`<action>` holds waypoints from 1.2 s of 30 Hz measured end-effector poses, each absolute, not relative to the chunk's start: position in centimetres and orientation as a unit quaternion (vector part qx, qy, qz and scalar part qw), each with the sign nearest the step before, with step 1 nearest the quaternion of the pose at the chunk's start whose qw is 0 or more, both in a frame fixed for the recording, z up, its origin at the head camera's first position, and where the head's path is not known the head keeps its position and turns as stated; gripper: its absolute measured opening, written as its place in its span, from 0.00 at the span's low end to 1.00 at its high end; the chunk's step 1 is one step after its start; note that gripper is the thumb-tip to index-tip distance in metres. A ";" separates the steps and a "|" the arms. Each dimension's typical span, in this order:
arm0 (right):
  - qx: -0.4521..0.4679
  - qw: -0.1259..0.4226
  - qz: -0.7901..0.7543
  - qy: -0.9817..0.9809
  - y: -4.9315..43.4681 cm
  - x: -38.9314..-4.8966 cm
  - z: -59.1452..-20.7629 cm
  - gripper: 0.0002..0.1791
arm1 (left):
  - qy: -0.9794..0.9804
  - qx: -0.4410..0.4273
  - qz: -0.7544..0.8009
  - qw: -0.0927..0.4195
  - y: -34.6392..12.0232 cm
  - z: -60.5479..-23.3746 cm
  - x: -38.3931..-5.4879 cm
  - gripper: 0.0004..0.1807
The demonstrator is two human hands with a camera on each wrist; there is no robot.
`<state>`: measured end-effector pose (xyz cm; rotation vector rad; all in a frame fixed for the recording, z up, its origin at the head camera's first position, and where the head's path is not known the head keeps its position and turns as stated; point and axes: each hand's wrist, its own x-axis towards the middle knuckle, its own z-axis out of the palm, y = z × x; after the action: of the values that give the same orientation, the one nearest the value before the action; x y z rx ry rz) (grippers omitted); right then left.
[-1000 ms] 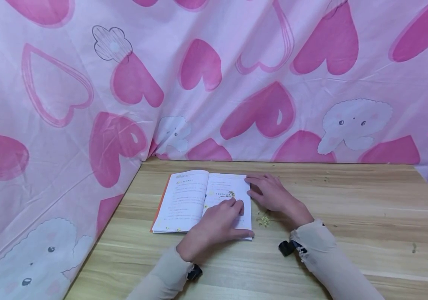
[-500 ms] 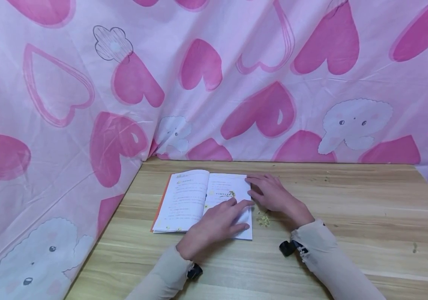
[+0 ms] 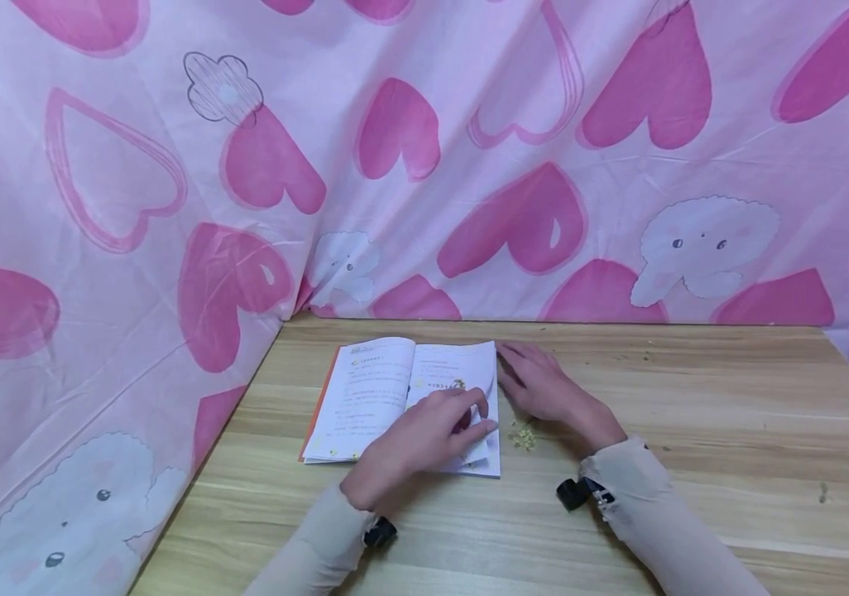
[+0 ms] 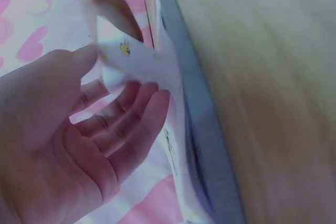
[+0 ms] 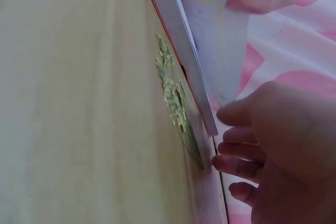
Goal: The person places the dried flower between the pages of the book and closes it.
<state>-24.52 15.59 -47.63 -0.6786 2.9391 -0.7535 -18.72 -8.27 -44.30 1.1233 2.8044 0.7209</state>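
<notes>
An open book [image 3: 363, 401] with an orange cover lies on the wooden table. My left hand [image 3: 422, 434] pinches the edge of a right-hand page [image 4: 139, 66] between thumb and fingers. That page bends up off the stack beneath it, as the left wrist view shows. At the book's far right corner is my right hand [image 3: 544, 387], its fingers loosely bent and nothing held in them. In the right wrist view its thumb tip lies right by the page block. A dried sprig with small pale yellow flowers [image 5: 176, 100] lies flat on the table beside the book's right edge.
A pink curtain with hearts [image 3: 398, 128] hangs behind the table [image 3: 722, 414] and along its left side. Small dark specks are scattered over the right part of the tabletop. Black camera straps [image 3: 573, 494] sit on both wrists.
The left fingers went from lying spread on the right page to pinching its edge and lifting it. The right fingers have drawn slightly off the book's far corner.
</notes>
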 end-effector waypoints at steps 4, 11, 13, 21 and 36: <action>-0.216 0.021 -0.250 0.944 15.5 -24.3 -47.4 0.36 | 0.898 0.358 0.255 0.008 -8.8 -43.5 -19.1 0.09; -0.227 0.019 -0.248 0.941 15.2 -24.1 -47.4 0.39 | 0.891 0.343 0.295 0.041 -10.8 -41.8 -19.5 0.13; -0.227 0.019 -0.250 0.941 15.2 -24.1 -47.3 0.39 | 0.890 0.337 0.304 0.045 -11.3 -41.4 -19.6 0.18; -0.225 0.029 -0.260 0.939 15.3 -24.1 -47.3 0.40 | 0.891 0.296 0.344 0.005 -12.2 -40.2 -20.2 0.10; -0.242 0.034 -0.265 0.933 14.8 -24.0 -47.4 0.31 | 0.889 0.212 0.397 -0.083 -13.5 -38.7 -20.6 0.04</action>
<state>-24.00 14.80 -47.41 -0.7441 2.8692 -0.8163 -20.63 -13.46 -38.67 0.7048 2.9506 1.3185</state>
